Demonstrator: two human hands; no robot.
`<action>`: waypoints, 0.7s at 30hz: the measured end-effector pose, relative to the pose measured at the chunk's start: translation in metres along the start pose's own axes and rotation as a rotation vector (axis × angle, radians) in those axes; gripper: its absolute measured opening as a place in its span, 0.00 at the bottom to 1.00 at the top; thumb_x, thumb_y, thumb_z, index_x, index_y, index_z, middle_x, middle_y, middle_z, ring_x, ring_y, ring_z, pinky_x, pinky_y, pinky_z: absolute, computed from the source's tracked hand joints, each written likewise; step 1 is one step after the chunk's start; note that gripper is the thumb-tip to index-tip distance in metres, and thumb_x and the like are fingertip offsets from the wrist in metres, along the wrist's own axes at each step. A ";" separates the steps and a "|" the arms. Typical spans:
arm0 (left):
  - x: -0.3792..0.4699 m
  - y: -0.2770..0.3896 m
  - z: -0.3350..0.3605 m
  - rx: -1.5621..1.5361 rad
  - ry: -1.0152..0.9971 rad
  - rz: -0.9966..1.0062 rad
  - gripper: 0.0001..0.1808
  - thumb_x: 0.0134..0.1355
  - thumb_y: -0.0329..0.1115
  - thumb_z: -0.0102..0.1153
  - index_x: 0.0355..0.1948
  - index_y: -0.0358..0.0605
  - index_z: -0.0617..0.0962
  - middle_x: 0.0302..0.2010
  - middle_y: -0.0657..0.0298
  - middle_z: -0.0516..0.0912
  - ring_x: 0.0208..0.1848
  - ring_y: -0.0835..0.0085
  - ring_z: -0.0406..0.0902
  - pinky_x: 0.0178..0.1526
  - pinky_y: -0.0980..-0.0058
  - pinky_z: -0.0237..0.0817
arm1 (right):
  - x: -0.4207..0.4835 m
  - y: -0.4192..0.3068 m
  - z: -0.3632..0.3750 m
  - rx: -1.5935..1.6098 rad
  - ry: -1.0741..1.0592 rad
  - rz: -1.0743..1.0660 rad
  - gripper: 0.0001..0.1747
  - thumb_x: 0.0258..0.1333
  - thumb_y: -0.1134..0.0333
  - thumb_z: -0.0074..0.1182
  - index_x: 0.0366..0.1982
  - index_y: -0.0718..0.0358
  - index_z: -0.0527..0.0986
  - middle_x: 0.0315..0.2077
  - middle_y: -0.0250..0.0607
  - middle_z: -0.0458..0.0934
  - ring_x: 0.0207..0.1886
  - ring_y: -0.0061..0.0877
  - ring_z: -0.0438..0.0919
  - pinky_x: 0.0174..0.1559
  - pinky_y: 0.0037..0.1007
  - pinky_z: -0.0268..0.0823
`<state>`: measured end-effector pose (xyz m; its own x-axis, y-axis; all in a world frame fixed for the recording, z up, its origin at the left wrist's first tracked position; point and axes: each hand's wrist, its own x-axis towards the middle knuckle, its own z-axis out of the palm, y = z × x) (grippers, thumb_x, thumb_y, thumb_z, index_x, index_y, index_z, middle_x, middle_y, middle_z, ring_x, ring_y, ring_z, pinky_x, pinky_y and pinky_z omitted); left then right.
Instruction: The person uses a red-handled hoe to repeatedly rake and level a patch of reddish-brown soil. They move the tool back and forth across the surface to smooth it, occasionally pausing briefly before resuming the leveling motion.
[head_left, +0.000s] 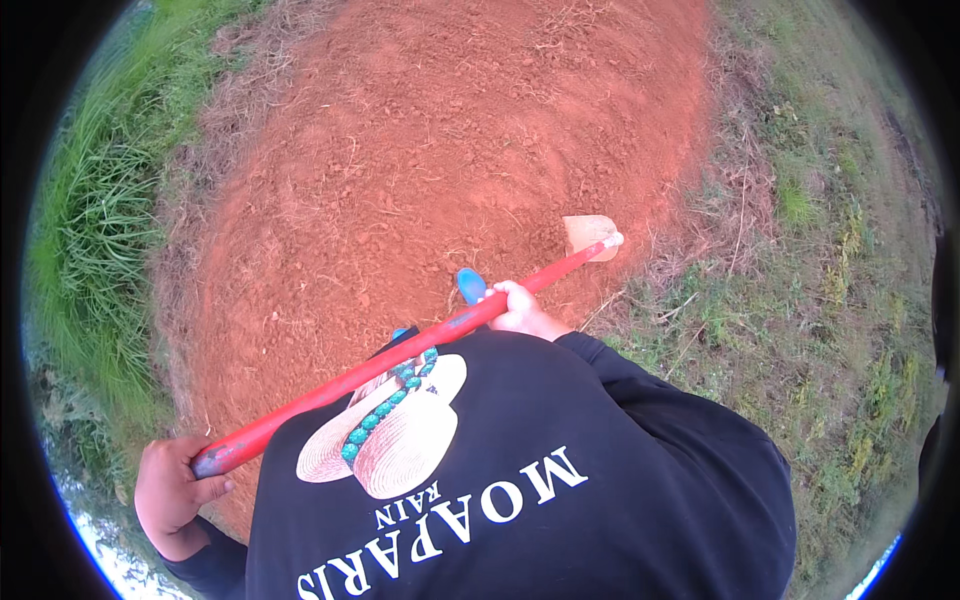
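Note:
A hoe with a red-painted handle (360, 379) lies slantwise across the front of my body. My left hand (169, 480) is wrapped around the butt end of the handle, at the lower left, where the paint is worn. Farther along toward the blade, my right hand (517, 309) grips the handle in front of my belly. The pale, soil-dusted hoe blade (589, 231) is at the right, over or against the reddish bare soil (420, 172); whether its edge is in the soil, I cannot tell.
A blue shoe tip (471, 285) shows just beyond the handle, and a second is mostly hidden by it. Tall green grass (112, 217) borders the soil on the left. Dry stalks and low weeds (795, 300) line the right. Small clods and roots lie scattered ahead.

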<state>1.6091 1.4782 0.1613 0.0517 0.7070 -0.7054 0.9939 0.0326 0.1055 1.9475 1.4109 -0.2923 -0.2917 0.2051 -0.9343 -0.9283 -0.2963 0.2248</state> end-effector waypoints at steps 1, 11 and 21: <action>0.008 -0.003 0.005 -0.050 -0.032 -0.019 0.22 0.29 0.41 0.72 0.27 0.40 0.81 0.18 0.54 0.76 0.22 0.57 0.75 0.28 0.68 0.65 | -0.005 -0.008 0.000 0.015 -0.008 -0.039 0.06 0.52 0.71 0.45 0.31 0.63 0.63 0.25 0.42 0.68 0.29 0.33 0.68 0.40 0.40 0.67; 0.122 0.071 0.089 -0.004 -0.169 0.312 0.20 0.44 0.44 0.67 0.38 0.47 0.81 0.28 0.53 0.80 0.31 0.55 0.78 0.34 0.64 0.68 | -0.030 -0.169 -0.042 0.088 0.220 -0.604 0.06 0.54 0.71 0.47 0.34 0.60 0.64 0.21 0.36 0.69 0.26 0.30 0.70 0.35 0.37 0.69; 0.046 -0.008 0.042 -0.170 -0.055 0.140 0.19 0.41 0.39 0.70 0.35 0.45 0.82 0.20 0.56 0.77 0.22 0.61 0.74 0.28 0.69 0.64 | 0.006 -0.043 0.003 0.006 0.162 -0.235 0.08 0.56 0.71 0.46 0.36 0.63 0.62 0.24 0.42 0.69 0.28 0.35 0.70 0.36 0.39 0.69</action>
<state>1.6076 1.4811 0.0984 0.1977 0.6736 -0.7122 0.9461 0.0590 0.3184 1.9848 1.4280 -0.3067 -0.0280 0.1161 -0.9928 -0.9675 -0.2530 -0.0023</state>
